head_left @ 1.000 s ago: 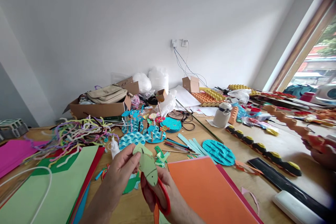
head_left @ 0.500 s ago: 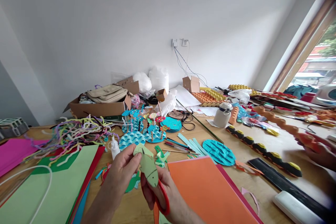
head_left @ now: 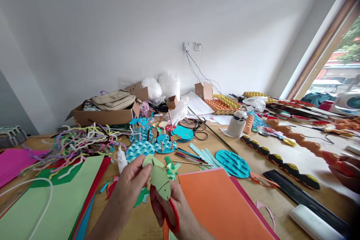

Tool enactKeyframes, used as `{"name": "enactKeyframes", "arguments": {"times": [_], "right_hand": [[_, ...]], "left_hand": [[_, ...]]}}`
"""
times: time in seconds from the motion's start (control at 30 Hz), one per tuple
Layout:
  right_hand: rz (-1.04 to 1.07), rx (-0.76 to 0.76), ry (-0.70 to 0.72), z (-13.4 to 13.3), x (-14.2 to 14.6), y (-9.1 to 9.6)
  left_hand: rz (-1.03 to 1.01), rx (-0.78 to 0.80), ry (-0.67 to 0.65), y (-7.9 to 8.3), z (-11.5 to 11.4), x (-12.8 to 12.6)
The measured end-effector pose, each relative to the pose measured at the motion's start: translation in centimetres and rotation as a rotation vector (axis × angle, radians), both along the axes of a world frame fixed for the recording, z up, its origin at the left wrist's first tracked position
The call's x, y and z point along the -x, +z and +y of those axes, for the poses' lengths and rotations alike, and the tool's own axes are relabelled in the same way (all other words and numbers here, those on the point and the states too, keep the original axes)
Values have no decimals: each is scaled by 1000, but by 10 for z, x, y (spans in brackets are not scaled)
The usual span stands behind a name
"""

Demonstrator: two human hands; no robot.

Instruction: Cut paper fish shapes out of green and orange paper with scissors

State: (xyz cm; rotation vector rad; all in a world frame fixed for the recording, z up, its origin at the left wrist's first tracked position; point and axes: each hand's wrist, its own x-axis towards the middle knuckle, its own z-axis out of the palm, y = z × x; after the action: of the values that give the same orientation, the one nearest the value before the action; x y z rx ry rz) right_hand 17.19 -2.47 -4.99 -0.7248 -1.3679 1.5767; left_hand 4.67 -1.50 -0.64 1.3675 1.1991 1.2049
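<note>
Between the thumb and fingers of my left hand (head_left: pixel 134 180) I pinch the tail end of a light green paper fish (head_left: pixel 161 180). Pencil lines and a small dark eye are drawn on it. My right hand (head_left: pixel 177 204) is closed around red-handled scissors (head_left: pixel 173 217), right under the fish's head end. The blades are mostly hidden behind the paper and my fingers. Below my left hand lie green paper scraps (head_left: pixel 142 197), and more green strips (head_left: pixel 170 168) are just beyond the fish.
Orange paper (head_left: pixel 216 202) lies at right, light green sheets (head_left: pixel 56 202) at left. Ahead stand a glue bottle (head_left: pixel 122 160), blue wavy discs (head_left: pixel 140 151) and pens (head_left: pixel 189 156). At far right, another person's hand (head_left: pixel 344 174) touches an orange egg-carton strip (head_left: pixel 306 142).
My hands keep nearly the same hold on the fish and scissors. The view has shifted slightly. At right, the other person's hand and the orange strip have moved a little.
</note>
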Motion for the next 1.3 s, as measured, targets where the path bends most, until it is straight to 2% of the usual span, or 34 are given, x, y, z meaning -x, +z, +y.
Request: {"name": "enactKeyframes", "arguments": {"times": [0.53, 0.73, 1.0, 1.3], "right_hand": [[-8, -5, -16, -1, 4, 6], [62, -10, -5, 1, 5, 3], [89, -39, 13, 3, 4, -11], [10, -17, 0, 1, 2, -2]], "left_hand": [[-73, 15, -16, -4, 1, 2], [-171, 58, 41, -3, -1, 0], [-155, 50, 82, 4, -2, -3], [-118, 29, 76, 7, -4, -4]]}}
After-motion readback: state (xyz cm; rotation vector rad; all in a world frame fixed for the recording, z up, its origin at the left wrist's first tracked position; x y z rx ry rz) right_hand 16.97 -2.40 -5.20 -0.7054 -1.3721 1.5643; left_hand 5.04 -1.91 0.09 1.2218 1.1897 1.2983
